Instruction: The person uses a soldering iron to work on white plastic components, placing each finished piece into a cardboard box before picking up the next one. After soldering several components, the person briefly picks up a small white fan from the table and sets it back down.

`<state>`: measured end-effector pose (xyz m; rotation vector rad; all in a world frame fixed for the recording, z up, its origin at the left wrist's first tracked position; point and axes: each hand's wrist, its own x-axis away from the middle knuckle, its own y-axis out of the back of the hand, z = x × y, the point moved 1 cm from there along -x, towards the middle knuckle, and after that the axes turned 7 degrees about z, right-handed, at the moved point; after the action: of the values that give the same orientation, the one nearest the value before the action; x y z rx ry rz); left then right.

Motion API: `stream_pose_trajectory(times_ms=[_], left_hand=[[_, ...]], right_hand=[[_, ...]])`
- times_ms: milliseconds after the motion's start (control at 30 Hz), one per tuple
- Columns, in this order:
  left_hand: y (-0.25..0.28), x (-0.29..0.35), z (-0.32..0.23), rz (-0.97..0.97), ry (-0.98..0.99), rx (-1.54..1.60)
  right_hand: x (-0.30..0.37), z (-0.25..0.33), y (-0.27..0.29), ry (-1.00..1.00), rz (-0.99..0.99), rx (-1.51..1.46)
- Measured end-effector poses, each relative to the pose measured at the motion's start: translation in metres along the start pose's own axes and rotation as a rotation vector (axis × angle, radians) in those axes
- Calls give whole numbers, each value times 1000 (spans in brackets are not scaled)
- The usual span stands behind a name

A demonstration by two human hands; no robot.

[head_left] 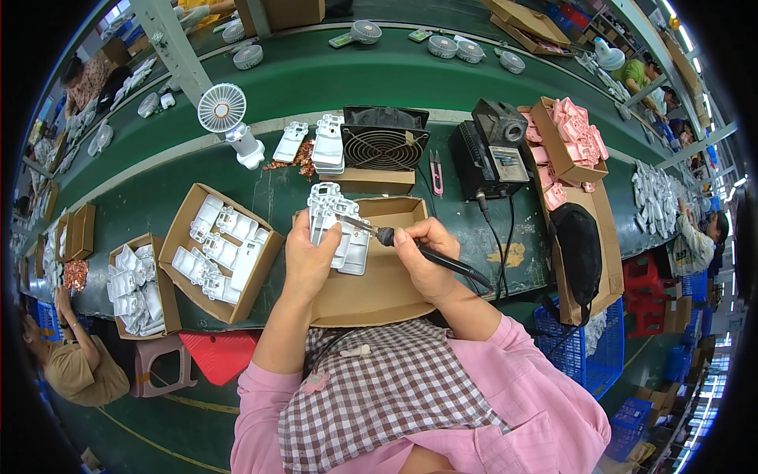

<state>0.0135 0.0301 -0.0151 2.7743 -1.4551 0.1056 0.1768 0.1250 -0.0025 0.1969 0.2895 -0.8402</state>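
My left hand (pixel 308 257) is closed on a white plastic housing (pixel 325 207), held up over a shallow cardboard box (pixel 379 304). In my right hand (pixel 427 259) is a soldering iron (pixel 452 264), gripped by its black handle like a pen. Its metal tip points left and reaches the housing near my left fingers; whether it touches cannot be made out. Beneath, another white housing (pixel 352 254) lies in the box, partly covered by my left hand. The soldering station (pixel 493 150), a black unit with cables, stands behind to the right.
Boxes of white housings (pixel 217 253) stand left. Behind are a white handheld fan (pixel 229 118), a black fume fan (pixel 384 146) and pink scissors (pixel 436 172). At right lie pink parts (pixel 572 138) and a black pouch (pixel 577 253). A green conveyor (pixel 316 75) carries small fans; co-workers sit both sides.
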Motion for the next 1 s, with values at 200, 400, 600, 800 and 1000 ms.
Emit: stream_pose_trajectory(times_ms=[200,400,600,800,1000], left_hand=[[-1,1,-3,9,13,34],[0,-2,8,47,9,147],[3,-4,9,55,51,5],[-3,-1,-2,5,26,189],[-2,0,-6,-3,61,166]], right_hand=[[0,1,1,-19,-1,13],[4,-3,3,49,-85,-73],[4,-3,4,64,-78,-55],[2,0,2,62,-30,17],[0,-4,1,7,25,55]])
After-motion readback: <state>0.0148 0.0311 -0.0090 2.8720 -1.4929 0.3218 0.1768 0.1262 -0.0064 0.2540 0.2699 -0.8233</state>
